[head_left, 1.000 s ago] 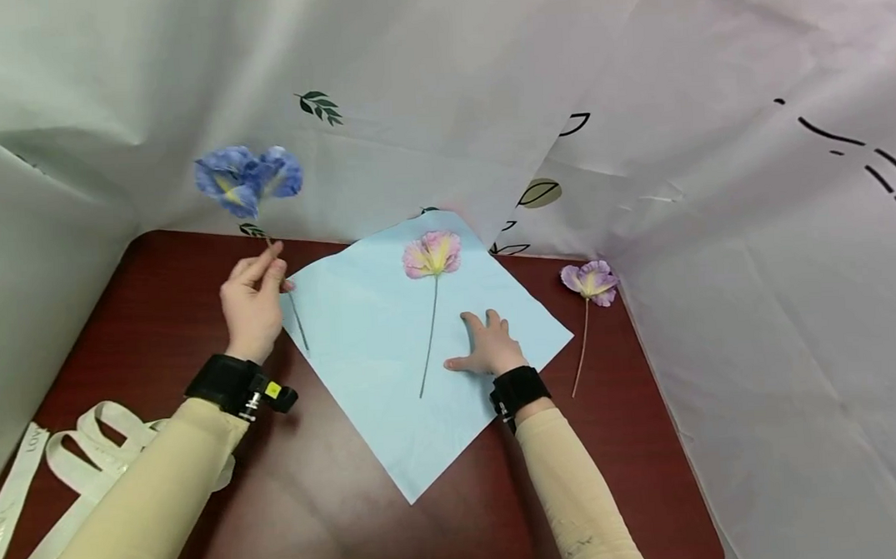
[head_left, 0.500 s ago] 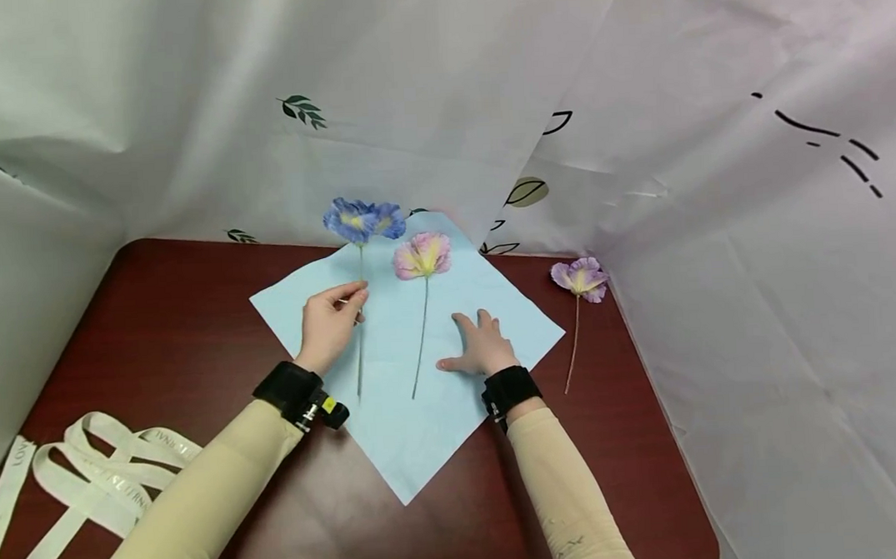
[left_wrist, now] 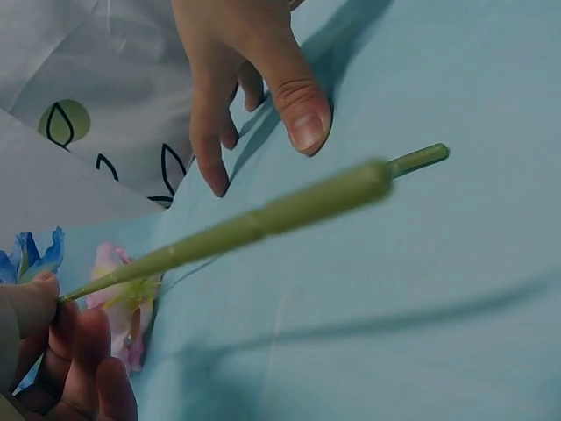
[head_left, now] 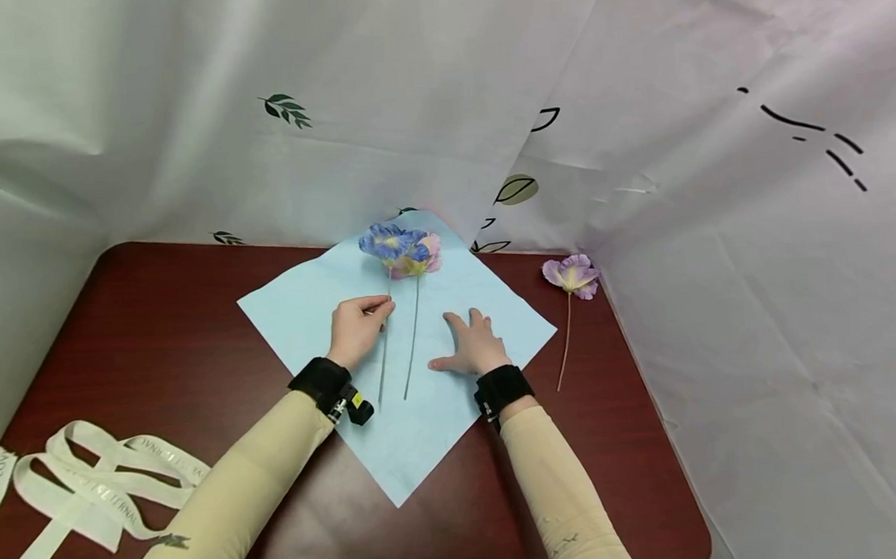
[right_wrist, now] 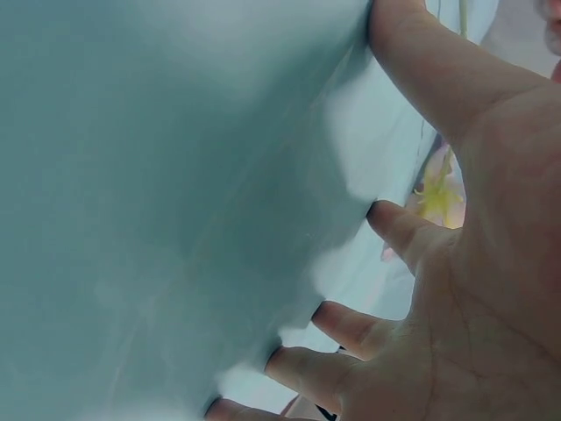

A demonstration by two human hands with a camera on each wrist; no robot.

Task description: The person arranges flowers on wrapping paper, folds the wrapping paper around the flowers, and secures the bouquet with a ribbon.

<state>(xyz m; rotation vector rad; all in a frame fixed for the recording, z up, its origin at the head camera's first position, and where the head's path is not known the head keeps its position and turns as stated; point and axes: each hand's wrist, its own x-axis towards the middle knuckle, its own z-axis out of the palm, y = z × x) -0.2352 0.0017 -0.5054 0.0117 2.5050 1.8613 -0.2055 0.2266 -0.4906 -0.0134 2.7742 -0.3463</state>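
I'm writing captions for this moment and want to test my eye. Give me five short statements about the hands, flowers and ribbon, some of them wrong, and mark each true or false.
1. The left hand pinches the stem of the blue flower. True.
2. In the head view, the blue flower partly hides the pink flower. True.
3. The right hand grips the pink flower. False: its fingers are spread on the light blue sheet, holding nothing.
4. The purple flower lies off the sheet, to its right. True.
5. The ribbon lies on the sheet. False: it is on the table, to the person's left.
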